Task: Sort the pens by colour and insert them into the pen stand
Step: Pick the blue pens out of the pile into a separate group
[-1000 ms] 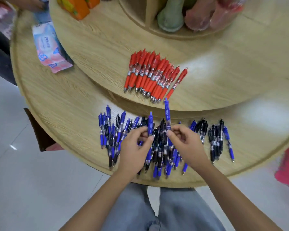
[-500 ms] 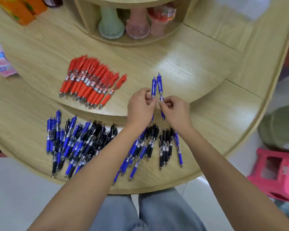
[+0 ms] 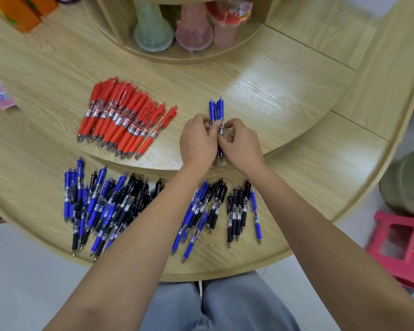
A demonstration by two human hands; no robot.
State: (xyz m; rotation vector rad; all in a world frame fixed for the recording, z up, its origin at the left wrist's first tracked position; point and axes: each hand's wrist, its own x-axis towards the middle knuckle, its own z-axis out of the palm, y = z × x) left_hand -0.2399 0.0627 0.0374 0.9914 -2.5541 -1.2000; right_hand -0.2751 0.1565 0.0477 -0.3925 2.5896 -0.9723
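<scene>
Head: L forearm [image 3: 153, 211] over mixed pile [image 3: 105, 206]; red pens [image 3: 122, 120] near blue pens [image 3: 216, 108].

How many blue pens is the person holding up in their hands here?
2. The left blue pen is gripped by the left hand, the right blue pen is pinched by the right hand. They stand side by side over the upper tier. Fingers may hide another.
</scene>
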